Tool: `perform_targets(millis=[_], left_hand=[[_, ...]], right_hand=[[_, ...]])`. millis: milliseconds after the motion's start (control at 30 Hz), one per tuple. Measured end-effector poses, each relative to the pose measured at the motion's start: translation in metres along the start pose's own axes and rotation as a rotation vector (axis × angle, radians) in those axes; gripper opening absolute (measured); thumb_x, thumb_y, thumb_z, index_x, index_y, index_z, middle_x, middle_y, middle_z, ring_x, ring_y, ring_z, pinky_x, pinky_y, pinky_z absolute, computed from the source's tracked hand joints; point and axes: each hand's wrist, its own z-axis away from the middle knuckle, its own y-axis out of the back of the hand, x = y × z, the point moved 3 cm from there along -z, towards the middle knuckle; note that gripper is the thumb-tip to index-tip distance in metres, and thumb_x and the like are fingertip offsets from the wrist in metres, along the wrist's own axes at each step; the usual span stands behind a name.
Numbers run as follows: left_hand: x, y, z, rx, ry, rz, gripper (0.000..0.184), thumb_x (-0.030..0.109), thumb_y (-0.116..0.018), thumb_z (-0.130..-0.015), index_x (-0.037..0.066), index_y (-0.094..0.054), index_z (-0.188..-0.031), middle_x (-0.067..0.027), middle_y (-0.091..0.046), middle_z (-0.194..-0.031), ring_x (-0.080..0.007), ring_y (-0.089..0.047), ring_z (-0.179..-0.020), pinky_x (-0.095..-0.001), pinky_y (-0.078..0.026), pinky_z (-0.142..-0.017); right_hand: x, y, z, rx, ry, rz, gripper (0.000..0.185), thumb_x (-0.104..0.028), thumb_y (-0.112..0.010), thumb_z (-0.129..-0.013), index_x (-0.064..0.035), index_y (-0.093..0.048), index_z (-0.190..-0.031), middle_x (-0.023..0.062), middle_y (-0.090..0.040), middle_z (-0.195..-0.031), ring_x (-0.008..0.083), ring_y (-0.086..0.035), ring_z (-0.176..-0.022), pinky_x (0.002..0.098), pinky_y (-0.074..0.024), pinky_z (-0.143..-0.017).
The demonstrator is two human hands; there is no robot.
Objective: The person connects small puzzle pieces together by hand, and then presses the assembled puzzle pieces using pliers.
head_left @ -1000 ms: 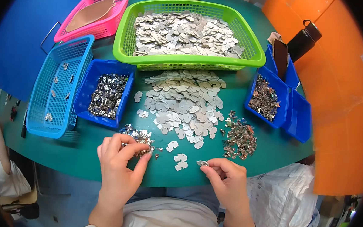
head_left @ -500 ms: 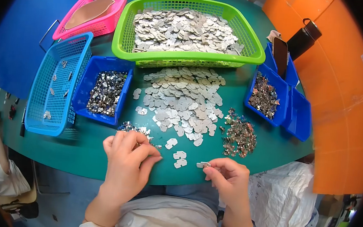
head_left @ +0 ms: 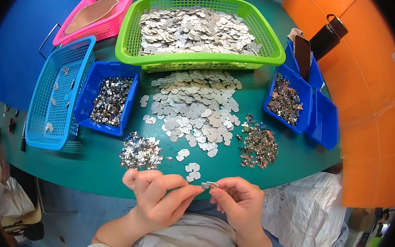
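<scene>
My right hand [head_left: 237, 202] pinches a small light-grey plate [head_left: 206, 185] between thumb and fingers; a coppery metal bit shows at its right end. My left hand [head_left: 161, 197] is closed in a pinch, its fingertips at the plate's left end. Whatever those fingertips hold is too small to make out. Just above the hands lie a few loose grey plates [head_left: 193, 172]. A pile of shiny metal clips [head_left: 140, 151] is beyond my left hand, and coppery metal pieces [head_left: 259, 147] are heaped beyond my right. In the middle spreads a large heap of grey plates [head_left: 198, 109].
A green basket [head_left: 198, 61] full of grey plates stands at the back. Blue bins [head_left: 131, 104] of metal parts flank the heap, with a light-blue basket [head_left: 49, 144] and pink basket [head_left: 93, 34] at left. A black bottle [head_left: 327, 40] and phone [head_left: 301, 57] are at right.
My left hand has moved from the clip pile right and toward my body, meeting the plate. My right hand has shifted slightly left and down, still holding the plate.
</scene>
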Motion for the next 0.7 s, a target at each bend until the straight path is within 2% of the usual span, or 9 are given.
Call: perform_targets(millis=[100, 167, 300, 600, 700], left_hand=[[-0.001, 0.000, 0.004, 0.027, -0.028, -0.030, 0.025, 0.019, -0.082, -0.066, 0.023, -0.077, -0.090, 0.0122, -0.058, -0.092, -0.0132, -0.045, -0.086, -0.0382, -0.024, -0.086], [0.001, 0.002, 0.001, 0.037, -0.083, -0.079, 0.026, 0.017, -0.086, -0.061, 0.023, -0.077, -0.085, 0.0090, -0.056, -0.088, -0.0154, -0.043, -0.082, -0.0364, -0.025, -0.078], [0.002, 0.002, 0.002, 0.061, -0.093, -0.089, 0.027, 0.017, -0.086, -0.061, 0.024, -0.077, -0.085, 0.0087, -0.056, -0.087, -0.0157, -0.042, -0.082, -0.0363, -0.026, -0.078], [-0.012, 0.007, -0.002, 0.000, 0.065, 0.014, 0.019, 0.017, -0.083, -0.066, 0.019, -0.071, -0.080, 0.0030, -0.057, -0.091, -0.0205, -0.047, -0.088, -0.0378, -0.030, -0.081], [-0.030, 0.012, -0.004, -0.025, 0.161, -0.131, 0.015, 0.018, -0.081, -0.071, 0.017, -0.068, -0.078, 0.0011, -0.058, -0.091, -0.0226, -0.048, -0.092, -0.0378, -0.031, -0.085]], right_hand=[[-0.001, -0.001, 0.001, -0.003, 0.010, -0.001, 0.010, 0.000, -0.073, -0.088, 0.0039, -0.069, -0.096, 0.0086, -0.072, -0.081, 0.0067, -0.064, -0.061, 0.0179, -0.0473, -0.049], [-0.001, -0.002, 0.001, -0.008, 0.012, -0.006, 0.010, 0.000, -0.073, -0.088, 0.0040, -0.069, -0.096, 0.0087, -0.072, -0.082, 0.0067, -0.064, -0.062, 0.0180, -0.0477, -0.049], [-0.002, -0.003, 0.002, -0.016, 0.039, 0.007, 0.010, 0.001, -0.073, -0.088, 0.0040, -0.069, -0.096, 0.0087, -0.072, -0.082, 0.0069, -0.064, -0.063, 0.0180, -0.0480, -0.050], [-0.003, -0.003, -0.001, 0.018, 0.068, 0.068, 0.009, 0.000, -0.073, -0.087, 0.0032, -0.069, -0.094, 0.0078, -0.071, -0.079, 0.0067, -0.064, -0.062, 0.0181, -0.0469, -0.050], [-0.001, 0.002, -0.005, 0.054, 0.069, 0.096, 0.008, -0.001, -0.074, -0.087, 0.0026, -0.069, -0.093, 0.0067, -0.070, -0.076, 0.0062, -0.063, -0.061, 0.0178, -0.0454, -0.049]])
